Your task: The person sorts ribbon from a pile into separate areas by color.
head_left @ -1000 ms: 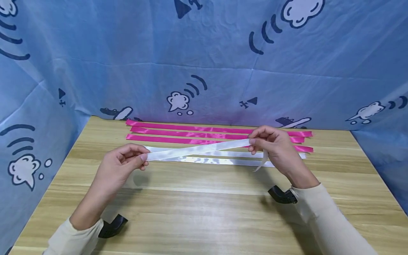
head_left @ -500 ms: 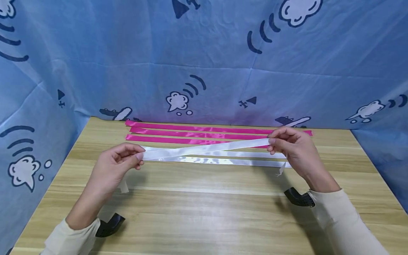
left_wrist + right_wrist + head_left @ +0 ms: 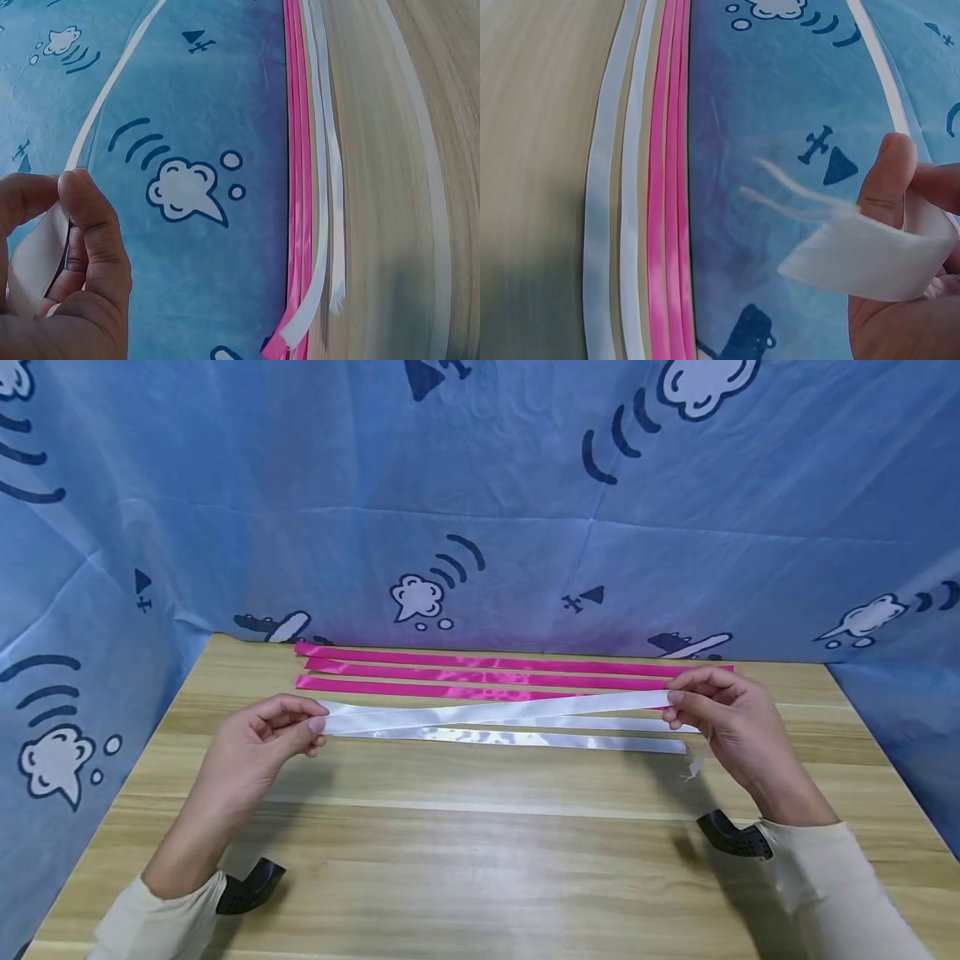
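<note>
A white satin ribbon is stretched between both hands above the table, rising slightly to the right. My left hand pinches it near the left end between thumb and forefinger. At the other side my right hand pinches it the same way, and a short frayed tail curls past the thumb in the right wrist view. Under the held ribbon lie two more white ribbons, the nearer one straight across the table. Three pink ribbons lie side by side behind them.
The wooden table spreads out in front of the ribbons. A blue patterned cloth hangs behind and along both sides of the table. Black wrist mounts stick out from both sleeves.
My right hand has slid to the right along the ribbon, so a longer stretch spans between the hands and its tail is shorter. The left hand has shifted slightly left.
</note>
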A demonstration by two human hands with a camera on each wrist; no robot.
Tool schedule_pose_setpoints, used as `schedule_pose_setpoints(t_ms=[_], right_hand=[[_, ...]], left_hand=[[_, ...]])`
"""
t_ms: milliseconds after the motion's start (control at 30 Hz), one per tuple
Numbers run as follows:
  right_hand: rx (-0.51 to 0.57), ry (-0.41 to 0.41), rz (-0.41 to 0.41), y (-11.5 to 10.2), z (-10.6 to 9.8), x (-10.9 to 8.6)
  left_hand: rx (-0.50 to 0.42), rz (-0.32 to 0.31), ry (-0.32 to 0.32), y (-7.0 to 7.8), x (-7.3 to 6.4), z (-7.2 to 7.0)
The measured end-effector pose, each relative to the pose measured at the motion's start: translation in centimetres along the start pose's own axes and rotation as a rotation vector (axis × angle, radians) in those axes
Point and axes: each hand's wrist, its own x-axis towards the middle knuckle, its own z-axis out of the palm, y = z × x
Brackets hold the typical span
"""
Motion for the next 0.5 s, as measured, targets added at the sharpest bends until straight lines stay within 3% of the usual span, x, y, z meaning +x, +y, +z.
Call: schedule_pose_setpoints(t_ms=[233,500], right_hand=[[0.012,0.049,0.008,0.0,-1.0,-0.5],[0.04,0.052,0.01,0.1,-2.3,-1.2]], left_hand=[[-0.006,0.006,0.026,-0.2,0.2,-0.5],[-0.024,-0.003,0.061,-0.4,0.4,-1.2]])
